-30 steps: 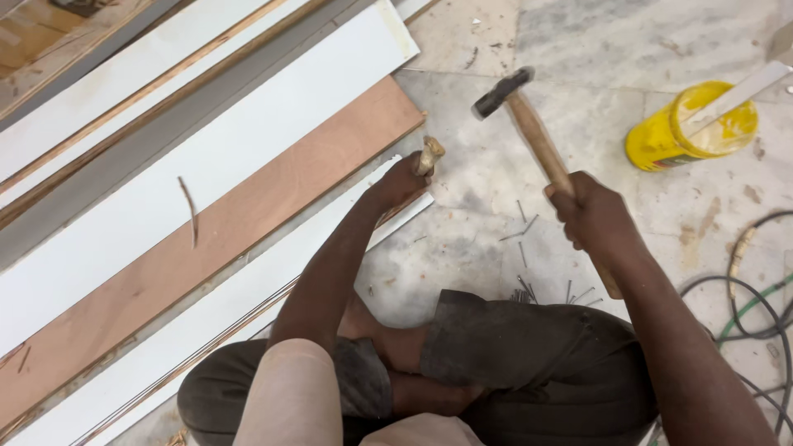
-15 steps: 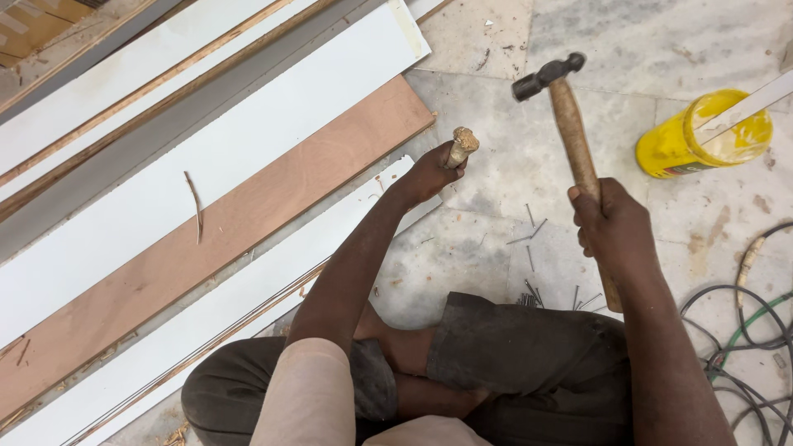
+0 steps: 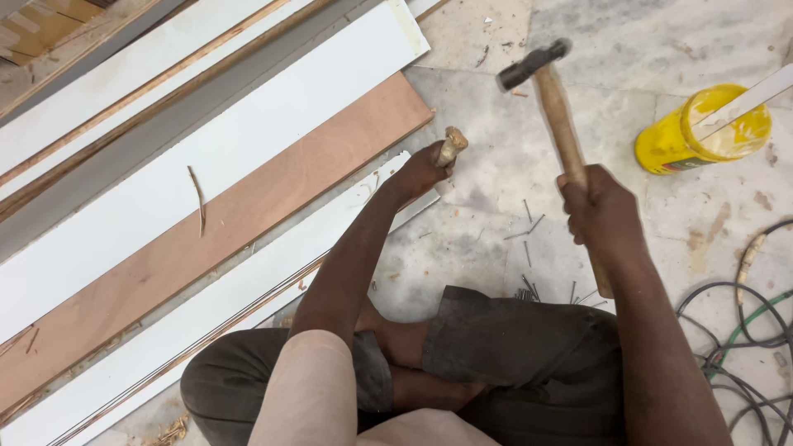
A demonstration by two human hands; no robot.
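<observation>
Right grip [image 3: 601,211] clenched on a raised hammer [image 3: 553,107], left grip [image 3: 423,172] pinching a wooden-handled tool [image 3: 451,146] upright on a white board's [image 3: 248,293] end; the blow seems yet to land, loose nails [image 3: 529,231] unused on the floor

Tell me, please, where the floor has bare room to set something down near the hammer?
Bare floor lies above the hammer, toward the yellow can, and between the left hand and right hand. It is crowded by the nails near the knees, the cables at right, and the boards at left.
</observation>
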